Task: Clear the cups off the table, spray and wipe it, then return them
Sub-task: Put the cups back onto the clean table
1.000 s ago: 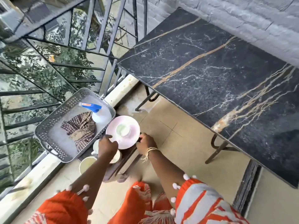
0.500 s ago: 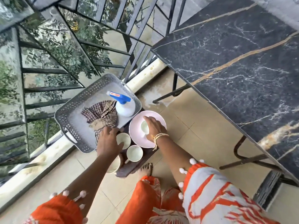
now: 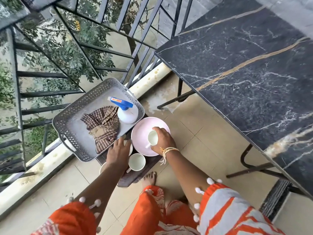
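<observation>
While the black marble table (image 3: 254, 78) stands bare at right, the cups sit on a low dark stool (image 3: 135, 175) beside it. Right hand (image 3: 163, 139): fingers curled round the rim of a white cup (image 3: 153, 137), which sits on a pink plate (image 3: 144, 133). Left hand (image 3: 118, 153): fingers extended and spread, laid over a second cup (image 3: 130, 147), mostly hidden; whether it grips cannot be told. A third cup (image 3: 136, 161) stands just right of that hand; a fourth (image 3: 102, 167) shows at the wrist. Grey perforated tray (image 3: 67, 116), touching the plate's edge: holds a checked cloth (image 3: 103, 122) and a white spray bottle (image 3: 127, 113) with blue head, side by side. Railing (image 3: 84, 48) behind.
</observation>
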{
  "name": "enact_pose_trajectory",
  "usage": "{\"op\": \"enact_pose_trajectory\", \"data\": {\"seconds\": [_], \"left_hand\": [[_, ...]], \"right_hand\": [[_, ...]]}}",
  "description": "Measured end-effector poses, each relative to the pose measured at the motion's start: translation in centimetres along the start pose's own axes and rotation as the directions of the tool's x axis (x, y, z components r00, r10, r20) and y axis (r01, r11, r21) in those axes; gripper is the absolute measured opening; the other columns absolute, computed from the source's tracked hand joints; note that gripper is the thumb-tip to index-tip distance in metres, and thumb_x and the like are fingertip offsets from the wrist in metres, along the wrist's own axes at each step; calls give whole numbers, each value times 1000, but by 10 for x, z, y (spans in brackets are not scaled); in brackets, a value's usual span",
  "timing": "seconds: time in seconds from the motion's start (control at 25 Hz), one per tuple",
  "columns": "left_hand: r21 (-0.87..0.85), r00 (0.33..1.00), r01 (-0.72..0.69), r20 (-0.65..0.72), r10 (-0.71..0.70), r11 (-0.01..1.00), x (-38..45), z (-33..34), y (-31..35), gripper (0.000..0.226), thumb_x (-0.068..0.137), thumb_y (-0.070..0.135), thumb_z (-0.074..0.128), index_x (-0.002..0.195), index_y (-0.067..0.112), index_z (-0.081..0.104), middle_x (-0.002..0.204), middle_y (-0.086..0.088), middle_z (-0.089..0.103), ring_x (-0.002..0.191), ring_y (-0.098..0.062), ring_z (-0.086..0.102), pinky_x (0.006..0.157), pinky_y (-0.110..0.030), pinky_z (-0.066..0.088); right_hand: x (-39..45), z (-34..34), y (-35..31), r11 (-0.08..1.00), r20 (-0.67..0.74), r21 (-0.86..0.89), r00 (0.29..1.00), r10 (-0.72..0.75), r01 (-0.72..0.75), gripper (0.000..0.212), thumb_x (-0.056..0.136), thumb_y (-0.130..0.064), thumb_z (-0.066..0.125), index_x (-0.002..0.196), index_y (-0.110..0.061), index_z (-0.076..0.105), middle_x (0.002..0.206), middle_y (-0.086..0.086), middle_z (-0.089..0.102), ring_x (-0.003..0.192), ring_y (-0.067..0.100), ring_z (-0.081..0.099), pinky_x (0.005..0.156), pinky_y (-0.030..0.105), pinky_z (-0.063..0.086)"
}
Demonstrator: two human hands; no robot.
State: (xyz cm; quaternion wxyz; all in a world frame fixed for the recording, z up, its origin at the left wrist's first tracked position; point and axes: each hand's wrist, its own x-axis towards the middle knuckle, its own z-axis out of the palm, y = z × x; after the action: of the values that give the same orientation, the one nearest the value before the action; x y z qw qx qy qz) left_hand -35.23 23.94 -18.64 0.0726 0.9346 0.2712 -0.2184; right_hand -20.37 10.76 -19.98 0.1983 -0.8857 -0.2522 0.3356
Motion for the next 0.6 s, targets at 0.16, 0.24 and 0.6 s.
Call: {"op": "enact_pose_trajectory", "data": {"seconds": [0.16, 0.24, 0.6], "left_hand": [[91, 1000, 7, 0, -7, 996, 5, 2, 7, 56, 84, 17, 63, 135, 24, 41, 137, -5, 39, 123, -25, 45, 91, -40, 46], [89, 999, 20, 42, -24, 996, 5, 2, 7, 61, 84, 22, 66, 137, 27, 35, 137, -2, 40, 124, -24, 47, 95, -41, 44], [-150, 997, 75, 26, -72, 986, -6, -51, 21, 78, 69, 28, 79, 133, 18, 35, 133, -12, 32, 111, -34, 54, 81, -46, 53]], "right_hand": [[-2, -3, 8, 999, -17, 34, 999, -42, 42, 80, 64, -21, 77, 135, -26, 43, 126, 6, 53, 117, 30, 51, 98, 38, 46], [-5, -4, 7, 996, -21, 72, 999, -44, 46, 80, 63, -21, 78, 135, -25, 43, 128, 6, 53, 119, 29, 51, 99, 37, 44], [-31, -44, -7, 991, -99, 90, 991, -89, 98, 75, 61, -31, 79, 127, -24, 44, 129, -1, 53, 120, 27, 48, 95, 41, 46]]}}
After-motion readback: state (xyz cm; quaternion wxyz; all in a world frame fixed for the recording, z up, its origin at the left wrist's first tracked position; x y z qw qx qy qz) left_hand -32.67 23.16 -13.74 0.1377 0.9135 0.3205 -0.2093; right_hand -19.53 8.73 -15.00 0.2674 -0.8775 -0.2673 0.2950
